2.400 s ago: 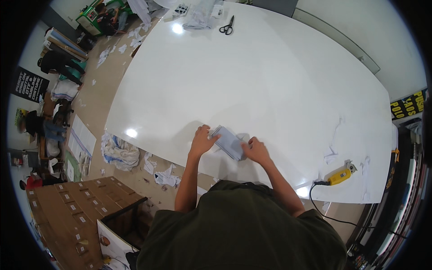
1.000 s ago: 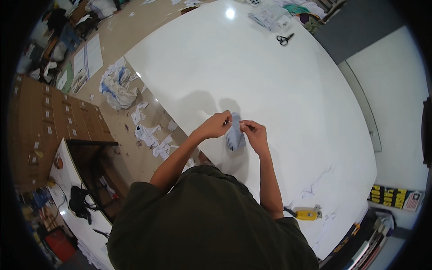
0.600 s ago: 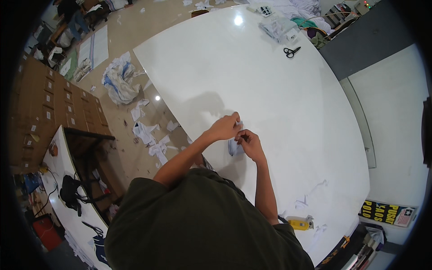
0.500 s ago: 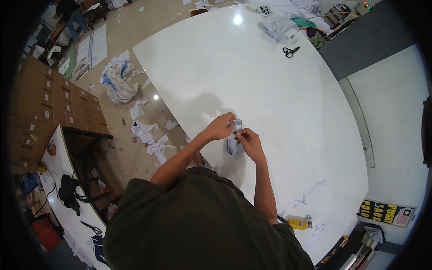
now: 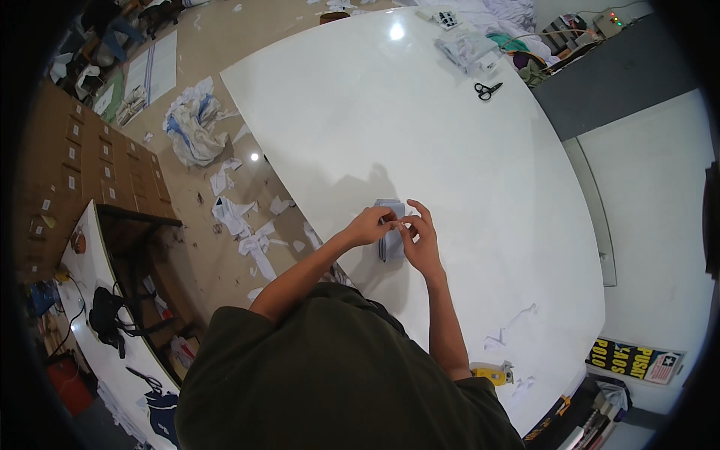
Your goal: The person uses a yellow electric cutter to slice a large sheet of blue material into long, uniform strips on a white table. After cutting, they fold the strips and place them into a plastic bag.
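A small stack of folded grey-blue fabric pieces [image 5: 390,250] lies on the white table [image 5: 330,127] in front of me. Over its middle, my left hand [image 5: 369,226] is closed in a pinch, its fingertips meeting those of the other hand. My right hand [image 5: 422,246] pinches with thumb and a finger, while another finger points up and away. Whatever sits between the fingertips is too small to make out. Both hands partly cover the stack.
Black scissors [image 5: 488,91] and clear plastic bags [image 5: 466,52] lie at the table's far right. A yellow power tool [image 5: 490,375] rests beside my right elbow. Fabric scraps [image 5: 234,215] litter the floor to the left, near a side table [image 5: 75,315] and stacked cartons [image 5: 97,157].
My left hand has come down from the stack's far end toward me, and its fingertips now meet those of my right hand. A right finger has lifted outward.
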Demonstrator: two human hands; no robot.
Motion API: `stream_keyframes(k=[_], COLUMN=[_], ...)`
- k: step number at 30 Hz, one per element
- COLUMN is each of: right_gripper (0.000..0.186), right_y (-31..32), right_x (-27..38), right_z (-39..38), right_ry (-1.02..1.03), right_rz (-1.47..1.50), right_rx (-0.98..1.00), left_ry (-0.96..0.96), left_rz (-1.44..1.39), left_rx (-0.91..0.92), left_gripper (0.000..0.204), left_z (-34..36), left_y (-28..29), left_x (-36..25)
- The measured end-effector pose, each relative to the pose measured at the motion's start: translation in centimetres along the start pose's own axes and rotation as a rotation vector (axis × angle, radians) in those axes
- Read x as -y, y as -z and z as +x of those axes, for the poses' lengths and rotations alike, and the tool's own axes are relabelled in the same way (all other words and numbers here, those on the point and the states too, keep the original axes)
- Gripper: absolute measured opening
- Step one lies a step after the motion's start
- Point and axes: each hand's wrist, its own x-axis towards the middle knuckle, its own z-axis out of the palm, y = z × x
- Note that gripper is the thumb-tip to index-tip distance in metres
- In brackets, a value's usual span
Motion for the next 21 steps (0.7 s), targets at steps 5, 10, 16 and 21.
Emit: stream_keyframes(k=[5, 10, 16, 21], right_gripper=[0.009, 0.009, 0.013, 0.017], right_y=[-0.1, -0.2, -0.7, -1.6], right_x=[-1.4, -2.8, -4.3, -5.9], right_z=[0.7, 0.8, 1.0, 1.4], right_ry=[-0.046, -0.100, -0.123, -0.228], right_rz=[-0.028, -0.039, -0.054, -0.070], right_rx=[0.104, 0.140, 0.074, 0.016], left_ry=[0.030, 0.040, 0.030, 0.036], left_rz=[-0.045, -0.062, 0.028, 0.134], left_rx=[0.000, 0.036, 0.037, -0.057], left_gripper=[0.021, 0.022, 0.026, 0.025], left_z=[-0.1, -0.3, -1.2, -1.4], left_y=[-0.5, -0.4, -0.8, -1.4], left_x=[0.0, 0.3, 1.3, 2.5])
